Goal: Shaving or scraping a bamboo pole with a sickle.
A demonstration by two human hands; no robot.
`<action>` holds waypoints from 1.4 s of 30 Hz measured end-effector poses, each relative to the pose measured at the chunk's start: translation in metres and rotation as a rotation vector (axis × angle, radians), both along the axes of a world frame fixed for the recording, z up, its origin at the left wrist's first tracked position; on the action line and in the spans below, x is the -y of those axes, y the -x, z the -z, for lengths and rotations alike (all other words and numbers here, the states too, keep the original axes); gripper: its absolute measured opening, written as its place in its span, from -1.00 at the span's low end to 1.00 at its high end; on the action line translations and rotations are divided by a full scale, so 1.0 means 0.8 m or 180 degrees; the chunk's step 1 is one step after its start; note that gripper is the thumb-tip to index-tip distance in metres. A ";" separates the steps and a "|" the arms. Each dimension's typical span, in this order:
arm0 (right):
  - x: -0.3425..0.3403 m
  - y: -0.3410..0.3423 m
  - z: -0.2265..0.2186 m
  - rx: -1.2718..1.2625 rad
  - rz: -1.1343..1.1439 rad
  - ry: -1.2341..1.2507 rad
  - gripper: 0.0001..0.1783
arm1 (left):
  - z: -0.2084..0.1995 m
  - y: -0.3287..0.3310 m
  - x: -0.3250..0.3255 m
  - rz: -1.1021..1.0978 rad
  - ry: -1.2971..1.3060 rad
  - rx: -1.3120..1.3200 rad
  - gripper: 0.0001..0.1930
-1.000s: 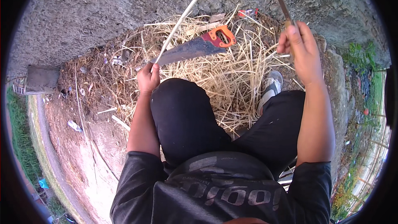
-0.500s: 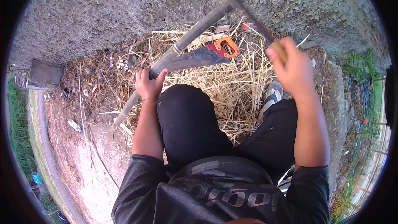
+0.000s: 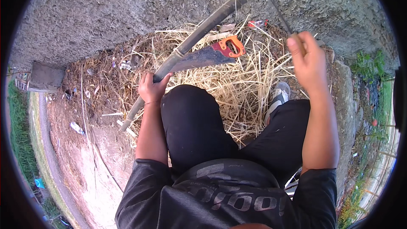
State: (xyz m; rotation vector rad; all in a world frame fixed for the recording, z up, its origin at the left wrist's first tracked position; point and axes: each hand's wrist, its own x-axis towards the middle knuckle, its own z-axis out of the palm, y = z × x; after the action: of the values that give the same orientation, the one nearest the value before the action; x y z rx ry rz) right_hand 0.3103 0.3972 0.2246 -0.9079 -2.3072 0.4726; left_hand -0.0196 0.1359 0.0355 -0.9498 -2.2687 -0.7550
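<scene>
My left hand [image 3: 153,88] is closed around a grey-brown bamboo pole [image 3: 186,44], which slants from beside my left knee up to the far wall. Off to the right my right hand [image 3: 308,61] grips the wooden handle of a long knife [image 3: 277,12]. Its dark, narrow blade points up and left, apart from the pole, and its tip runs to the picture's top edge. A thin pale strip hangs near the pole's far end. Behind the pole lies a hand saw [image 3: 205,59] with an orange and red handle; its blade's tip is hidden around my left hand.
Pale bamboo slivers [image 3: 237,89] cover the ground beyond and between my legs. A rough grey wall [image 3: 127,8] rises at the far side. A red packet [image 3: 257,24] lies at its foot, and a grey block [image 3: 45,76] stands at the far left.
My right hand has moved right and slightly up, taking the knife blade away from the pole's far end. The pole has shifted slightly; my left hand keeps its place.
</scene>
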 end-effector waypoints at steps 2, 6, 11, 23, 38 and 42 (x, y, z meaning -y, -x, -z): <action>-0.014 -0.011 0.005 -0.0870 0.0094 0.1003 -0.59 | 0.005 0.000 -0.001 0.0085 0.0025 -0.0079 -0.39; -0.012 -0.023 -0.004 -0.1639 -0.0574 0.3162 -0.56 | 0.017 0.006 0.005 0.0036 0.0086 -0.0061 -0.37; 0.004 -0.011 -0.006 -0.1593 -0.0731 0.3674 -0.49 | 0.020 0.009 0.004 0.0053 0.0045 -0.0068 -0.37; -0.004 -0.014 -0.003 -0.1658 -0.0654 0.4451 -0.43 | 0.020 0.006 0.000 0.0162 -0.0105 -0.0100 -0.39; -0.008 0.013 0.004 -0.2122 -0.0605 0.2935 -0.68 | 0.044 0.014 -0.002 0.0672 -0.0040 -0.0090 -0.33; -0.004 0.033 0.005 -0.2522 -0.0567 0.2881 -0.63 | 0.050 0.008 -0.010 0.1049 -0.0016 0.0163 -0.35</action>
State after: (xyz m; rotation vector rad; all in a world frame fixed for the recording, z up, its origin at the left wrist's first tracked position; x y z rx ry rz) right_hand 0.2842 0.4001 0.2204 -0.6820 -1.3944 1.6840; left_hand -0.0261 0.1435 -0.0046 -1.3360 -2.1772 -0.9312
